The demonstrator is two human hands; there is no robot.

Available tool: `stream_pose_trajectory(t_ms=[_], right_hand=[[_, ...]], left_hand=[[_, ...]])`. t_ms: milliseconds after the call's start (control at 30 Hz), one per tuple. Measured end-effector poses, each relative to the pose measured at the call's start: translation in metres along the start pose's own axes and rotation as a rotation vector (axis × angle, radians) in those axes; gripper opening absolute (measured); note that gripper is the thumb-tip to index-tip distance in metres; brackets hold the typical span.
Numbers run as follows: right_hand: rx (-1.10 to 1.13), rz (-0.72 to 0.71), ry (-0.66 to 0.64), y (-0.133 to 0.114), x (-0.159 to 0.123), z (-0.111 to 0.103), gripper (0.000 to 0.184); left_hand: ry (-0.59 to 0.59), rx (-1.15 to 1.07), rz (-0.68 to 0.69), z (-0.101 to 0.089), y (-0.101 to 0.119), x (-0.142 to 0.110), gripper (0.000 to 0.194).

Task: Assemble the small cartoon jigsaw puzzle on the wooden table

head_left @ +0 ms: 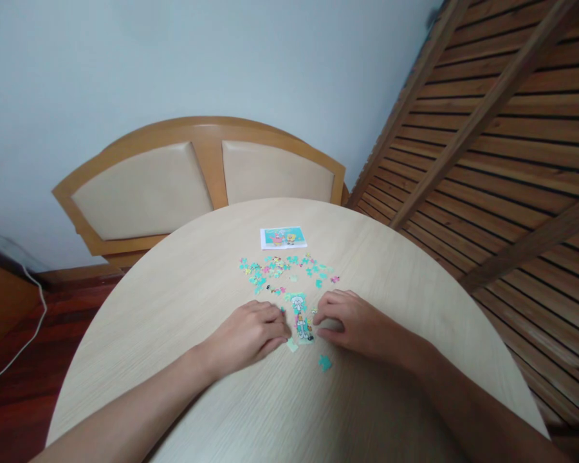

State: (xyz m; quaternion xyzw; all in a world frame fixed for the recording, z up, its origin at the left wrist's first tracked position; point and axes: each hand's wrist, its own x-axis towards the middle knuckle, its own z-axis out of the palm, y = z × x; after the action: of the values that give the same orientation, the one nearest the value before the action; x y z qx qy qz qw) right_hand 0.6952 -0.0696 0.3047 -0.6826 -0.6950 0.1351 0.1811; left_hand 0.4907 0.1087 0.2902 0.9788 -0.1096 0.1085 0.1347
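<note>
A narrow, partly joined jigsaw puzzle (299,316) showing a pale cartoon figure lies flat on the table between my hands. My left hand (258,328) rests at its left side, fingers curled and held together; whatever may be under the fingertips is hidden. On the right side, my right hand (350,321) bends its thumb and index finger around the edge, at a small yellowish puzzle piece (313,312). A pale green piece (292,345) sits by the lower left corner, close to my left thumb. Below my right hand lies a loose teal piece (325,363).
Several loose puzzle pieces (275,267), mostly teal with some pink and yellow, are scattered beyond the puzzle. Behind them lies a picture sheet (284,238) with cartoon figures. The round wooden table (212,418) meets a padded bench back (145,190); wooden slats (502,161) rise at right.
</note>
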Motion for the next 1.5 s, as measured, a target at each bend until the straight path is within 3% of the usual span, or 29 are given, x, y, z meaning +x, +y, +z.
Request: stream_pose_trajectory(t_ms=[300, 733, 1133, 1500], right_hand=[[0.026, -0.015, -0.001, -0.001, -0.001, -0.002, 0.007], [0.038, -0.018, -0.018, -0.001, -0.001, -0.001, 0.007], [0.02, -0.014, -0.007, -0.004, -0.002, 0.001, 0.007], [0.126, -0.095, 0.002, -0.031, 0.002, 0.021, 0.014]], left_hand=[[-0.024, -0.022, -0.123, -0.001, 0.014, 0.003, 0.027], [-0.077, -0.311, -0.024, -0.006, 0.004, 0.0, 0.013], [-0.079, -0.366, 0.022, -0.003, 0.004, 0.001, 0.006], [-0.041, -0.461, -0.012, 0.002, 0.005, 0.004, 0.004]])
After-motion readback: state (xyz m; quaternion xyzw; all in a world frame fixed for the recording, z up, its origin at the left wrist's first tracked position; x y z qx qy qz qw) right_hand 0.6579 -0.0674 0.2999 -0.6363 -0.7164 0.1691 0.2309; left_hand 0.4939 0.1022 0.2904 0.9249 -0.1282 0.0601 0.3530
